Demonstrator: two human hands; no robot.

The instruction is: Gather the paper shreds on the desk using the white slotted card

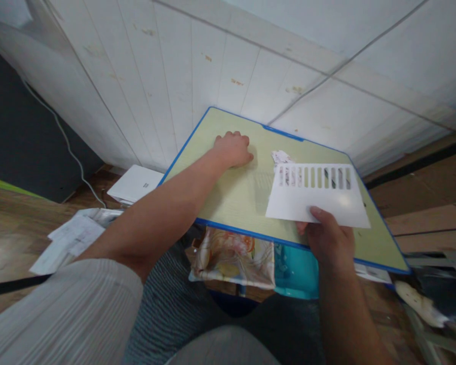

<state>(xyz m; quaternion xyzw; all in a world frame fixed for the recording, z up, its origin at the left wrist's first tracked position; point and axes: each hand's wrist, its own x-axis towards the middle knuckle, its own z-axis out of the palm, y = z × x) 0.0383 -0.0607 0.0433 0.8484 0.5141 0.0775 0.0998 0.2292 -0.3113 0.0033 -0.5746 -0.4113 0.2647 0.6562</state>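
Your right hand (331, 238) pinches the slotted card (315, 202) at its near edge, over the desk (228, 197). Your left hand (233, 149) rests on the desk, fingers curled; its grip is unclear.

A white panelled wall (175, 61) is rising behind the blue-edged, yellow-green bench (231, 203) and showing brownish scuffs (237, 81). 1 thin grey cable (329, 76) is running diagonally up it. At the left, a dark upright panel (23, 126) is standing, with 1 pale cord (63, 131) trailing down. Brown wood-grain floor (7, 228) is spreading below, catching a whitish sheen. Brown furniture (433, 203) is lining the right side.
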